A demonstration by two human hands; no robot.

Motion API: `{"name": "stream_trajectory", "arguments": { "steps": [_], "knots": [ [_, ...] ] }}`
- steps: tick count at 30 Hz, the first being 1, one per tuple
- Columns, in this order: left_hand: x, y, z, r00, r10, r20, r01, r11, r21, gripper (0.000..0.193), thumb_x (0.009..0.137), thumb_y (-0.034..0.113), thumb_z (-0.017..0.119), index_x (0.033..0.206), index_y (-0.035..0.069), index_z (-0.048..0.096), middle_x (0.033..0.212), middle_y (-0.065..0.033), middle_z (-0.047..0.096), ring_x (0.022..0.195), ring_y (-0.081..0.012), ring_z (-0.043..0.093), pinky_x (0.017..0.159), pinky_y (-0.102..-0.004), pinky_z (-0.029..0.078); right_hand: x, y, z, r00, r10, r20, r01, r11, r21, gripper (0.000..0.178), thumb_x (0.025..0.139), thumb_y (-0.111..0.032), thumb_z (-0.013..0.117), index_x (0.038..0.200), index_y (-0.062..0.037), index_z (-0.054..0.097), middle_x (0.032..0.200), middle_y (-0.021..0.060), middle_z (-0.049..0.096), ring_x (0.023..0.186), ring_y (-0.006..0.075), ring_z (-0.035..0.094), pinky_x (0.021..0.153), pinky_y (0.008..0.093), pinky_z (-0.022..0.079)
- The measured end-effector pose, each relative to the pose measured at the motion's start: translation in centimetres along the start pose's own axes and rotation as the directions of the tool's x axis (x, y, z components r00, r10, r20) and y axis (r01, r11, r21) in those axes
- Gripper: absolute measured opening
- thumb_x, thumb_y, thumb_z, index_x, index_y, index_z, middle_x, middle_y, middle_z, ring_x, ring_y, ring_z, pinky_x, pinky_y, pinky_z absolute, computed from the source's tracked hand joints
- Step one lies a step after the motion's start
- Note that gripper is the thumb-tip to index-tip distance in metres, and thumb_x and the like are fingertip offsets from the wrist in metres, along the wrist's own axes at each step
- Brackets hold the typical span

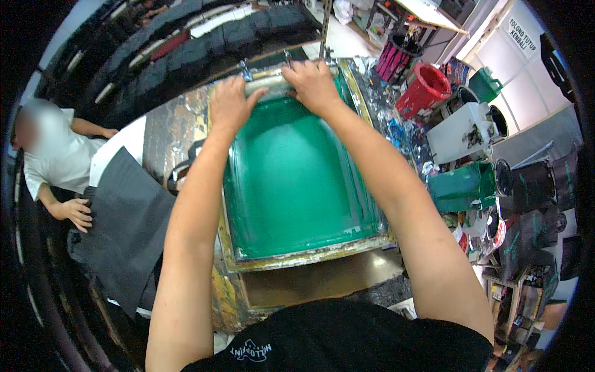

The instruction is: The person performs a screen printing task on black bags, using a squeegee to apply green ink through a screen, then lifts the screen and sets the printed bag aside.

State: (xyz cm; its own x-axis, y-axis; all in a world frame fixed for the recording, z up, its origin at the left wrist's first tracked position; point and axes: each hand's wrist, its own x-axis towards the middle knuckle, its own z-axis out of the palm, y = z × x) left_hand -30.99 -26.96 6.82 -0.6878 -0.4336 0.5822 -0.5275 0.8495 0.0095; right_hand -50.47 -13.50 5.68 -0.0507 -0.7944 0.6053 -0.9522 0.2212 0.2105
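Both my arms stretch forward over a screen-printing frame [316,253] whose mesh [291,180] is coated with green ink. At its far end lies a pale squeegee [269,85], set crosswise. My left hand [232,104] is closed over the squeegee's left part, its thumb pointing inward. My right hand [313,87] grips the right part, fingers folded over the top. The squeegee's lower edge is hidden behind the hands and in the dark green ink along the far edge. Metal clamps [288,59] stand just beyond the squeegee.
On the left a co-worker [62,149] rests a hand on black sheets [127,214]. Along the right stand a red bucket [424,90], a whitish jerrycan [460,133] and a green ink-stained container [462,186]. A paint-stained tabletop [170,133] surrounds the frame. Dark rolls [235,43] lie beyond.
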Motion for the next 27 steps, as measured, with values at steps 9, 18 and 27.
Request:
{"name": "stream_trajectory", "arguments": {
  "steps": [9, 18, 27],
  "knots": [
    [-3.7, 0.9, -2.0, 0.990, 0.125, -0.066, -0.118, 0.989, 0.090, 0.062, 0.090, 0.067, 0.069, 0.083, 0.006, 0.065, 0.085, -0.0112, 0.069, 0.079, -0.0322, 0.069, 0.070, -0.0430, 0.057, -2.9, -1.4, -3.7, 0.992, -0.051, 0.119, 0.049, 0.999, 0.022, 0.056, 0.076, -0.034, 0.089, 0.122, -0.0177, 0.060, 0.101, 0.0028, 0.066, 0.099, 0.0253, 0.067, 0.082, 0.0433, 0.049],
    [-15.7, 7.2, -11.6, 0.996, 0.081, 0.038, -0.083, 0.996, 0.037, 0.059, 0.085, 0.066, 0.074, 0.082, 0.008, 0.063, 0.080, -0.0078, 0.063, 0.072, -0.0285, 0.064, 0.064, -0.0411, 0.054, -12.9, -7.0, -14.8, 0.980, -0.076, 0.182, 0.048, 0.987, 0.156, 0.044, 0.078, -0.026, 0.085, 0.113, -0.0162, 0.060, 0.098, 0.0050, 0.063, 0.095, 0.0266, 0.065, 0.081, 0.0446, 0.046],
    [-24.8, 12.1, -18.3, 0.994, 0.095, 0.046, -0.093, 0.994, -0.061, 0.058, 0.080, 0.064, 0.079, 0.077, 0.011, 0.056, 0.077, -0.0063, 0.053, 0.069, -0.0269, 0.055, 0.062, -0.0418, 0.046, -21.0, -11.4, -23.9, 0.949, -0.067, 0.309, 0.015, 0.986, 0.168, 0.045, 0.072, -0.015, 0.083, 0.112, -0.0152, 0.062, 0.096, 0.0052, 0.060, 0.094, 0.0267, 0.061, 0.080, 0.0432, 0.042]
  ]
}}
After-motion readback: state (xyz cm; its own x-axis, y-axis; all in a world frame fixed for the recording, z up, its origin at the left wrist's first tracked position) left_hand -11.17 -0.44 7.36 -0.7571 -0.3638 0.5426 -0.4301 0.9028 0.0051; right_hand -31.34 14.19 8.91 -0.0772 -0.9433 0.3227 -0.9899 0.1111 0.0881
